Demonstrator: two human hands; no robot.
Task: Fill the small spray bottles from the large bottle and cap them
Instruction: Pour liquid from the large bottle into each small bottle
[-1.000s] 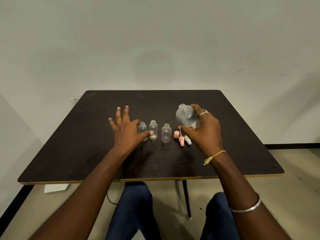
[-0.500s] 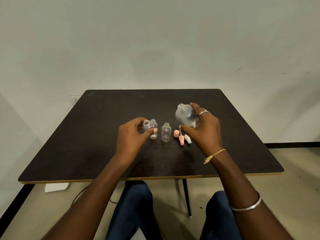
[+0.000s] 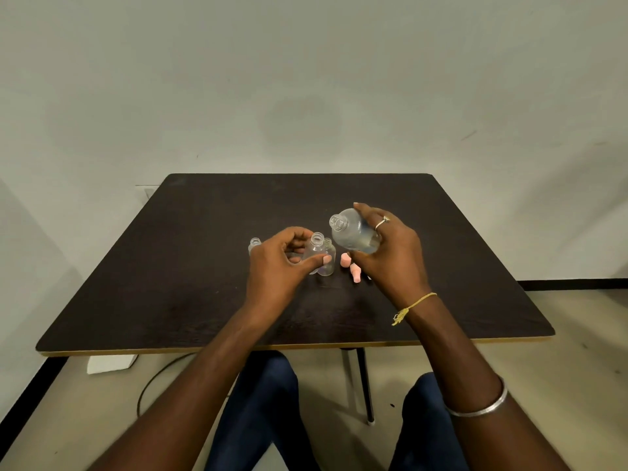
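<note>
My left hand (image 3: 282, 263) pinches one clear small bottle (image 3: 315, 251) above the dark matte worktop (image 3: 204, 266); my right hand (image 3: 390, 256) grips the rounded, glossy large bottle (image 3: 353, 232), tilted leftward. I should align the narrow threaded necks closely and pour slowly. Pink caps (image 3: 351, 265) lie just beside.

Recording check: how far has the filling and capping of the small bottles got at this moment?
Early stage. Done: only pickups. In hand: the left hand holds one small bottle, uncapped; the right hand tilts the open large bottle toward it, with no pouring visible. Left: that fill, plus the two other small bottles standing uncapped on the table. The pink caps lie loose, so all capping remains.
</note>
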